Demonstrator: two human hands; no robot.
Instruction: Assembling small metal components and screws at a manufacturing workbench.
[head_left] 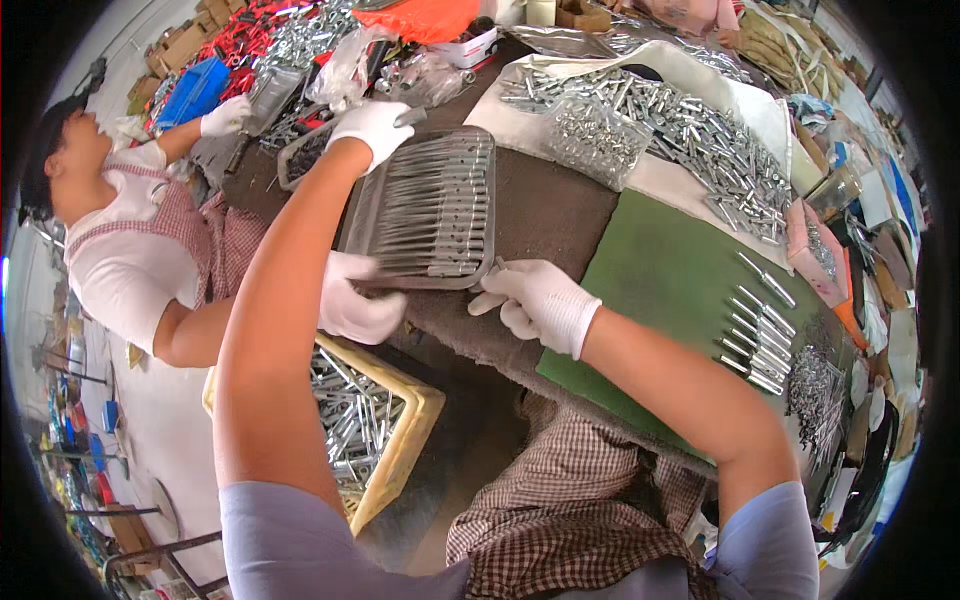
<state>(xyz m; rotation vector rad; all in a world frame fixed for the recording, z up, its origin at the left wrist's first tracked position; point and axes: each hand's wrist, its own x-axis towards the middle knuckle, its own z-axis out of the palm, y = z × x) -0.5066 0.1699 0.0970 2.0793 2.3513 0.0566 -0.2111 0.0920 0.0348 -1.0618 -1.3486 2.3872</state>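
A grey rectangular tray [487, 200] is tilted over the table's near edge, with rows of slim silver metal rods [430, 200] lying side by side in it. My left hand [372, 135], in a white glove, is closed at the tray's far left corner. A short grey piece [411, 117] sticks out from its fingers. With thumb and fingertips, my right hand [535, 300], also gloved, pinches the tray's near right corner. A co-worker's gloved hand [362, 300] is at the near left side of the tray, partly behind my left forearm.
Several silver rods [765, 335] lie on a green mat [640, 290] at right, beside small dark parts [815, 390]. Farther back, metal pieces cover a white cloth [510, 110]. A yellow crate [425, 410] of rods stands below the table's edge. At left a co-worker [130, 230] reaches over the table.
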